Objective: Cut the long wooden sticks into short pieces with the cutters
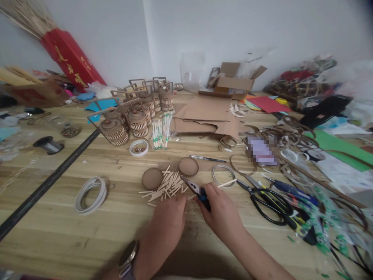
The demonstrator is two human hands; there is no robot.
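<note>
My right hand is wrapped round dark-handled pliers, whose jaws point left over a heap of short pale wooden sticks. My left hand, with a watch on the wrist, is closed just left of the pliers. At its fingertips shows the end of a pale wooden stick; a length in line with it appears beyond my right hand, the middle hidden behind the fingers. Two round brown discs with notched rims, one left and one right, lie beside the heap.
White tape rolls lie left. Black-handled scissors, screwdrivers and brown strips crowd the right. Behind are lidded miniature baskets, green-and-white wrapped sticks, a pen and cardboard. A black strip crosses the table.
</note>
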